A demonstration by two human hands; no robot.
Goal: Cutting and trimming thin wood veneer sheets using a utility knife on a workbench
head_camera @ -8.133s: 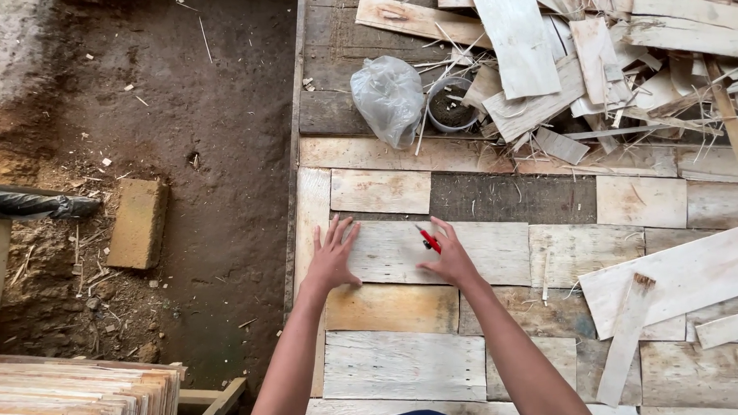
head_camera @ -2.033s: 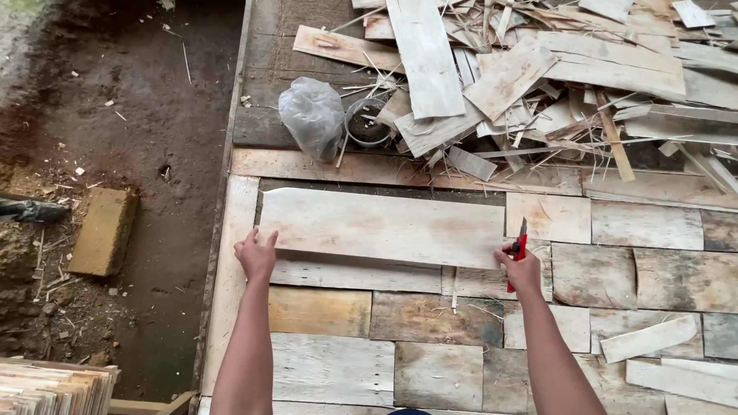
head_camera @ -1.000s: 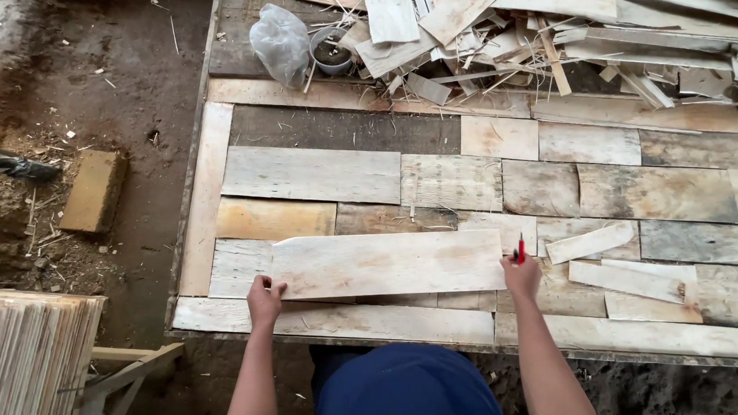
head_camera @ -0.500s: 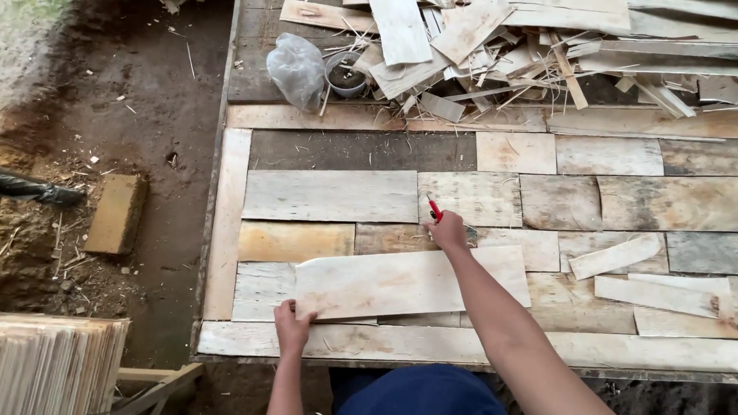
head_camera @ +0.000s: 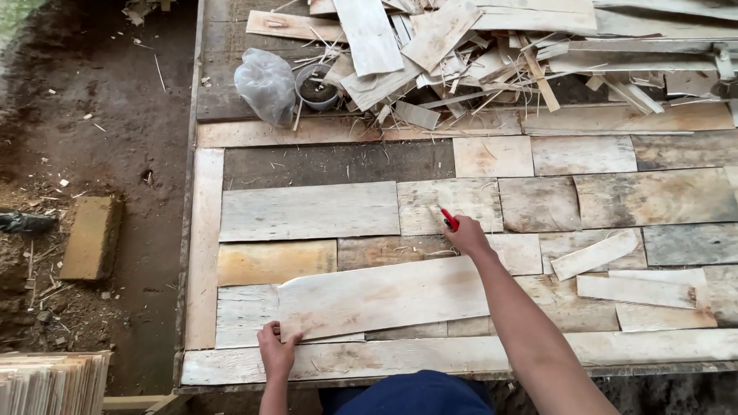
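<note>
A long pale wooden plank (head_camera: 384, 297) lies across the near rows of a patchwork wooden panel (head_camera: 308, 211). My left hand (head_camera: 276, 350) grips the plank's near left corner. My right hand (head_camera: 466, 233) rests at the plank's far right corner and is closed around a small red tool (head_camera: 449, 219), which points away from me over the boards.
A heap of scrap wood strips (head_camera: 494, 39) fills the far side, with a clear plastic bag (head_camera: 265, 84) and a small round pot (head_camera: 316, 88) at its left. Loose offcuts (head_camera: 633, 284) lie at right. Bare soil, a block (head_camera: 92, 238) and stacked thin boards (head_camera: 40, 395) are at left.
The plank came toward me from the far rows to the near rows. In the last half second my left hand stayed on its corner and my right hand shifted slightly along its far edge.
</note>
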